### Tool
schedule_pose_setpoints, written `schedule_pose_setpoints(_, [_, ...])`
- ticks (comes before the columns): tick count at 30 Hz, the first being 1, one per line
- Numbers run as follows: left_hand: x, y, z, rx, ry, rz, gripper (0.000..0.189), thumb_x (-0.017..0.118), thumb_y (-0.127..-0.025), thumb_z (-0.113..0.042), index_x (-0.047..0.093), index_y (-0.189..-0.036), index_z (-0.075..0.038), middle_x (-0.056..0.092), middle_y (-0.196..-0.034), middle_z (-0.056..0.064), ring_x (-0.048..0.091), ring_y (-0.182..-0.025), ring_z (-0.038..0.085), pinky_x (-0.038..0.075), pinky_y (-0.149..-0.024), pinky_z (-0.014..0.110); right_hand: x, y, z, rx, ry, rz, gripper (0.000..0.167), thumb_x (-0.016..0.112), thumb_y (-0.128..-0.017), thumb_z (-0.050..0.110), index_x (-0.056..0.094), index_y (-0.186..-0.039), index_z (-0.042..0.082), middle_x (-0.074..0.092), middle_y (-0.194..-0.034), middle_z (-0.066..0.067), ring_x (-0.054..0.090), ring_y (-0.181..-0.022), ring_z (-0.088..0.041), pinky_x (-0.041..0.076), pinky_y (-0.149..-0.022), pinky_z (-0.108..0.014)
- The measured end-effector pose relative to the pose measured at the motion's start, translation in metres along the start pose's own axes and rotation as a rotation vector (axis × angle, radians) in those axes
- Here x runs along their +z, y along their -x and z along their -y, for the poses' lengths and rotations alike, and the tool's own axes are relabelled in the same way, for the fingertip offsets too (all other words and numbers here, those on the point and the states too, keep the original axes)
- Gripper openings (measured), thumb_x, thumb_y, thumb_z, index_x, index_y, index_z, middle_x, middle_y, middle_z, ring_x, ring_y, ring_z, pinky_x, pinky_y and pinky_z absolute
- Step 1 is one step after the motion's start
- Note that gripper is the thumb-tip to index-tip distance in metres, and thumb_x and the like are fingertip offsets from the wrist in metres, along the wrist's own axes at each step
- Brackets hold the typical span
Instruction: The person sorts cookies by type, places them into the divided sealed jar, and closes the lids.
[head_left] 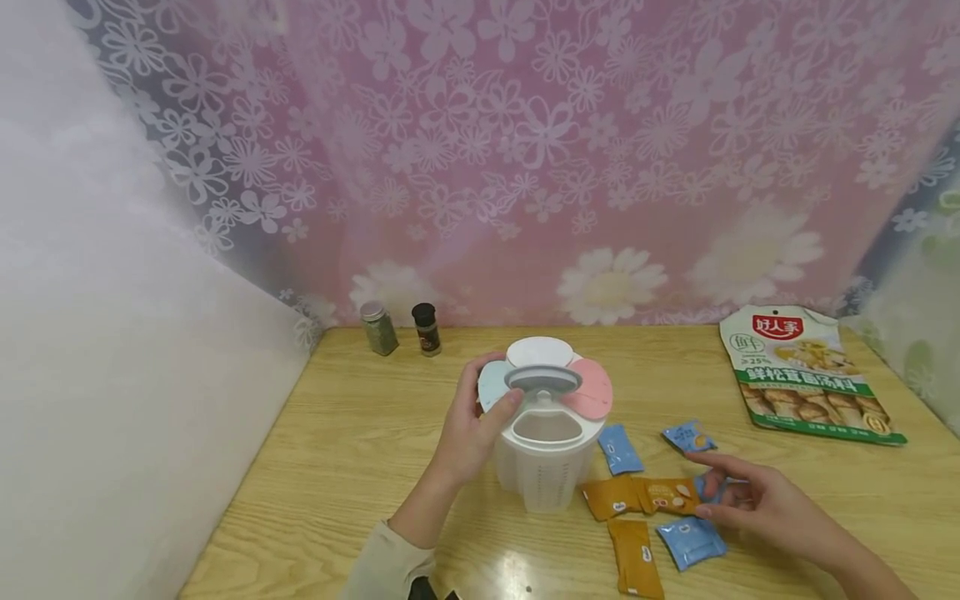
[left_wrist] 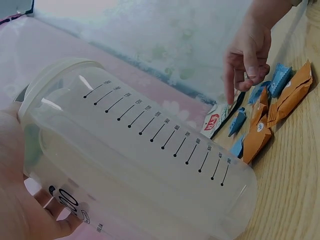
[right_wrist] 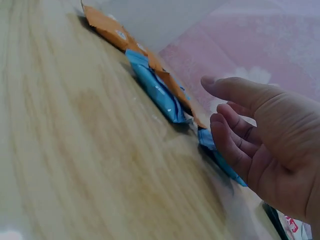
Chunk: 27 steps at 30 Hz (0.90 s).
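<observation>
A translucent plastic container [head_left: 547,475] with measuring marks stands upright on the table, its lid fitted with white, pink and pale blue flaps and a grey handle [head_left: 543,379]. My left hand [head_left: 465,433] grips its left side, thumb over the lid, fingers behind. The left wrist view shows the container's marked wall [left_wrist: 150,165] up close. Over small sealed packets, my right hand [head_left: 772,504] hovers with loosely bent fingers, holding nothing visible. Nearest it are a brown packet [head_left: 670,496] and a blue packet [head_left: 692,542]; another blue packet under the fingers is partly hidden.
More packets lie right of the container: blue [head_left: 620,450], blue [head_left: 688,437], brown [head_left: 611,497] and brown [head_left: 635,558]. A large food pouch [head_left: 810,375] lies at the back right. A herb jar [head_left: 378,327] and a black-capped shaker [head_left: 426,329] stand at the back left.
</observation>
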<state>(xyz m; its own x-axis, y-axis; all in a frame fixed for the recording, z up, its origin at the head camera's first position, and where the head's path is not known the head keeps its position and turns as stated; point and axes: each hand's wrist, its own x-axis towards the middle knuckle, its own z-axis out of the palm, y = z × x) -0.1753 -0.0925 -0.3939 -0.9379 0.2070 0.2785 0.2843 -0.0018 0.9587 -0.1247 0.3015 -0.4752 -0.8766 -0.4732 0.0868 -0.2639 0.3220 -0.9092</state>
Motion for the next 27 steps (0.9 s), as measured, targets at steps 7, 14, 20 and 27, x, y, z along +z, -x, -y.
schedule_pose_setpoints(7, [0.001, 0.000, 0.000, -0.002, 0.002, -0.012, 0.049, 0.063, -0.097, -0.021, 0.044, -0.142, -0.019, 0.055, -0.128, 0.010, 0.058, -0.106, 0.017, 0.054, -0.085, 0.028, -0.002, -0.002, -0.008, -0.023, 0.131, -0.021, 0.052, 0.072, -0.089, 0.006, 0.052, -0.135, -0.010, 0.059, -0.084, 0.003, 0.056, -0.059, -0.009, 0.045, -0.050, -0.029])
schedule_pose_setpoints(14, [0.000, 0.002, -0.002, -0.010, 0.013, -0.012, 0.048, 0.064, -0.096, -0.023, 0.045, -0.141, -0.021, 0.055, -0.126, 0.011, 0.059, -0.103, 0.019, 0.055, -0.083, 0.029, -0.005, -0.010, -0.003, 0.062, 0.260, 0.073, 0.047, 0.072, -0.091, 0.022, 0.060, -0.128, -0.006, 0.057, -0.077, 0.010, 0.049, -0.055, -0.002, 0.043, -0.048, -0.024])
schedule_pose_setpoints(20, [-0.001, 0.001, 0.002, 0.015, 0.027, 0.008, 0.046, 0.063, -0.098, -0.024, 0.045, -0.140, -0.021, 0.055, -0.126, 0.009, 0.059, -0.105, 0.020, 0.055, -0.084, 0.031, -0.001, -0.013, 0.001, 0.108, 0.275, 0.053, 0.028, 0.074, -0.090, 0.024, 0.066, -0.111, 0.006, 0.059, -0.083, 0.006, 0.052, -0.061, -0.004, 0.045, -0.053, -0.024])
schedule_pose_setpoints(27, [0.000, 0.000, 0.004, 0.024, 0.029, 0.018, 0.046, 0.063, -0.098, -0.023, 0.044, -0.140, -0.020, 0.054, -0.127, 0.007, 0.057, -0.108, 0.019, 0.054, -0.086, 0.032, -0.002, -0.007, 0.000, 0.102, 0.112, 0.107, 0.014, 0.066, -0.096, 0.018, 0.064, -0.104, 0.007, 0.067, -0.092, 0.001, 0.061, -0.066, -0.009, 0.052, -0.057, -0.028])
